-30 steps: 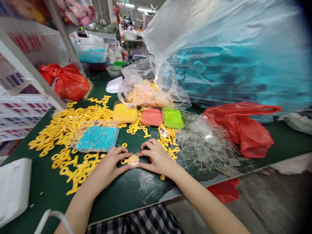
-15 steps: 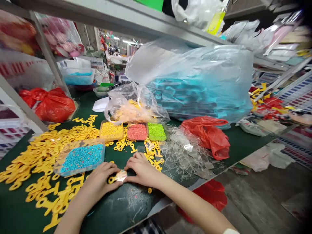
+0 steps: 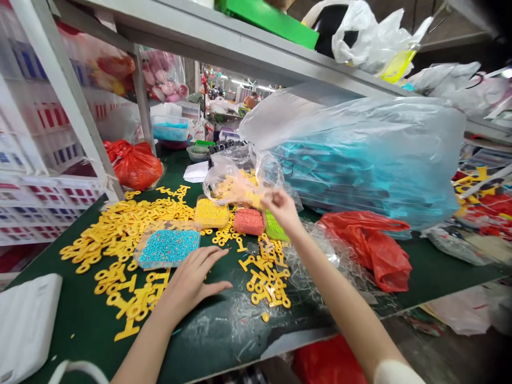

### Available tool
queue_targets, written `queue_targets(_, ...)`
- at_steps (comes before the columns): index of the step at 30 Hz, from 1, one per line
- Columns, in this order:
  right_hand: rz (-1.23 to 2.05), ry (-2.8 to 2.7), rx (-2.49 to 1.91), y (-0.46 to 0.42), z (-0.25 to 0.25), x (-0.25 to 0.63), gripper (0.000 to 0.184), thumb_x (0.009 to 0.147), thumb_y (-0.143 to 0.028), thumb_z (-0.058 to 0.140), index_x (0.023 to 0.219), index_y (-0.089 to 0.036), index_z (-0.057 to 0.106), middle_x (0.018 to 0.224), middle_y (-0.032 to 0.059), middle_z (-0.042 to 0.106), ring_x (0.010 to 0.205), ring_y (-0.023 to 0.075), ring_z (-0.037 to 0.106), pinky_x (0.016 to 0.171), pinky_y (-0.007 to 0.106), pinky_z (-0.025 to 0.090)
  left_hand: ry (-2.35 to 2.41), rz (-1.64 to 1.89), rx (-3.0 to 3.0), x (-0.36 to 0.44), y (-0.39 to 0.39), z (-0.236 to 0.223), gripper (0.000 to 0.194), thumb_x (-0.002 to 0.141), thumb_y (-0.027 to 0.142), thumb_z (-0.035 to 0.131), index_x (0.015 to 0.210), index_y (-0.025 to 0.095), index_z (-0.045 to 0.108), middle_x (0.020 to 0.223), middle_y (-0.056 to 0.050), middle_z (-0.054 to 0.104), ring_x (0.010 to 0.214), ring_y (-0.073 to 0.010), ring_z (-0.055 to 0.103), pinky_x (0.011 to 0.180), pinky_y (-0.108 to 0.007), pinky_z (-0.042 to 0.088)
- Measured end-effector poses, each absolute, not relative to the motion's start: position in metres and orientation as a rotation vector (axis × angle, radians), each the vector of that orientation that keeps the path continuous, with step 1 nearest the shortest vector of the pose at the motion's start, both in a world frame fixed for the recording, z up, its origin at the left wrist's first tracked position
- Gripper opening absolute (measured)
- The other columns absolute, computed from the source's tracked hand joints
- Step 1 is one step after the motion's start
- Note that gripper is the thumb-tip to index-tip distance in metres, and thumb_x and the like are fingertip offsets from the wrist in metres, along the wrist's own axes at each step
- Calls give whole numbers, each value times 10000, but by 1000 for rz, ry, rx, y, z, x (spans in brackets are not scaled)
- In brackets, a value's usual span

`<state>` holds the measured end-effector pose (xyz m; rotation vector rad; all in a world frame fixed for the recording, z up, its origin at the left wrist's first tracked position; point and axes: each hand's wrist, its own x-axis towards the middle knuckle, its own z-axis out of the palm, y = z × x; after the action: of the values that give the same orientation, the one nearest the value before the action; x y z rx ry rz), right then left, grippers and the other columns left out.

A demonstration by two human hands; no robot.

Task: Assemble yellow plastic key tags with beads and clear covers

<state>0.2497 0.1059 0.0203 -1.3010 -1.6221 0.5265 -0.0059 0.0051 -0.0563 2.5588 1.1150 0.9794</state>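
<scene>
My left hand point(image 3: 196, 278) lies flat on the green table point(image 3: 224, 330), fingers spread, holding nothing, just below a clear tray of blue beads point(image 3: 168, 248). My right hand point(image 3: 282, 209) is raised over the bead trays, with its fingers pinched on a small yellowish piece point(image 3: 256, 199). It is held at the mouth of a clear bag of yellow-orange pieces point(image 3: 236, 178). Trays of yellow beads point(image 3: 211, 212), pink beads point(image 3: 248, 220) and green beads point(image 3: 273, 228) sit in a row under that hand. Yellow key-shaped pieces point(image 3: 120, 226) cover the table to the left and lie between my hands point(image 3: 266, 277).
A huge clear bag of teal items point(image 3: 360, 160) fills the back right. Two red bags point(image 3: 134, 162) point(image 3: 372, 250) lie left and right. Clear plastic scraps point(image 3: 316, 261) lie beside my right forearm. A metal shelf post point(image 3: 76, 106) stands left, with a white bag point(image 3: 24, 320) at the near left.
Both hands pressed a small piece together on the table. My right hand has now lifted it up and away toward the clear bag. The left hand stays flat on the table.
</scene>
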Motion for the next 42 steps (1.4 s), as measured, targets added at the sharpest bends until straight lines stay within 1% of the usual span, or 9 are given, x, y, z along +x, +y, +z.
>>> queue_targets(3, 406, -1551, -1429, 180, 46, 251, 484, 912, -526, 418, 1218, -152, 450, 1063, 145, 645, 1003, 242, 615, 866, 383, 492, 1192, 976, 2542, -10, 6, -58, 534, 859, 536, 600, 1294, 237, 516, 1230, -109, 604, 1138, -268, 571, 978, -436, 467)
queue_targets(7, 318, -1579, -1581, 223, 39, 258, 529, 929, -514, 411, 1259, -107, 487, 1307, 203, 558, 1223, 290, 514, 1006, 406, 401, 1210, 953, 2548, -12, 5, -59, 436, 897, 498, 568, 1241, 231, 552, 1188, -99, 621, 1106, -254, 583, 952, -427, 481)
queue_targets(12, 125, -1663, -1677, 199, 17, 306, 414, 888, -461, 483, 1105, -130, 606, 1162, 188, 648, 1148, 340, 547, 1015, 499, 356, 1212, 989, 2595, -9, 4, -57, 357, 957, 465, 470, 1191, 218, 577, 1144, -99, 638, 1076, -249, 587, 927, -417, 485)
queue_targets(17, -92, -1679, -1601, 140, 19, 358, 315, 910, -359, 383, 1058, -162, 578, 1097, 152, 637, 1055, 275, 570, 958, 419, 408, 1226, 986, 2608, -8, 4, -52, 337, 980, 452, 418, 1155, 218, 585, 1120, -92, 641, 1058, -248, 594, 922, -408, 478)
queue_targets(22, -297, -1786, -1504, 58, 3, 357, 244, 901, -290, 404, 1086, -177, 517, 1108, 136, 587, 1032, 254, 550, 883, 376, 426, 1269, 1075, 2620, -10, 8, -47, 297, 979, 407, 425, 1126, 216, 598, 1079, -94, 649, 1030, -253, 598, 904, -397, 473)
queue_targets(26, -436, -2064, -1646, 21, -32, 341, 177, 900, -282, 446, 1011, -184, 542, 991, 101, 617, 941, 252, 566, 803, 360, 402, 1292, 1086, 2654, -12, 11, -49, 271, 973, 398, 428, 1100, 233, 602, 1062, -85, 654, 1019, -247, 607, 888, -378, 478)
queue_targets(32, -459, -2036, -1843, 18, -63, 337, 150, 918, -275, 459, 921, -167, 562, 909, 111, 621, 851, 259, 536, 729, 358, 338, 1278, 1133, 2699, -13, 15, -51, 272, 964, 390, 438, 1063, 220, 627, 1015, -82, 672, 959, -246, 621, 831, -367, 487)
queue_targets(38, -494, -2021, -1850, 10, -30, 320, 140, 926, -251, 465, 865, -173, 564, 914, 101, 620, 876, 259, 519, 738, 373, 321, 1395, 1164, 2711, -12, 13, -48, 241, 963, 349, 453, 1028, 218, 644, 996, -87, 684, 948, -257, 623, 810, -383, 430)
queue_targets(42, -481, -2194, -1255, -18, 14, 268, 128, 875, -148, 465, 788, -198, 545, 852, 41, 635, 817, 190, 543, 762, 353, 372, 1596, 1217, 2687, -13, 12, -47, 204, 951, 297, 473, 973, 220, 661, 966, -77, 697, 933, -258, 632, 829, -400, 373)
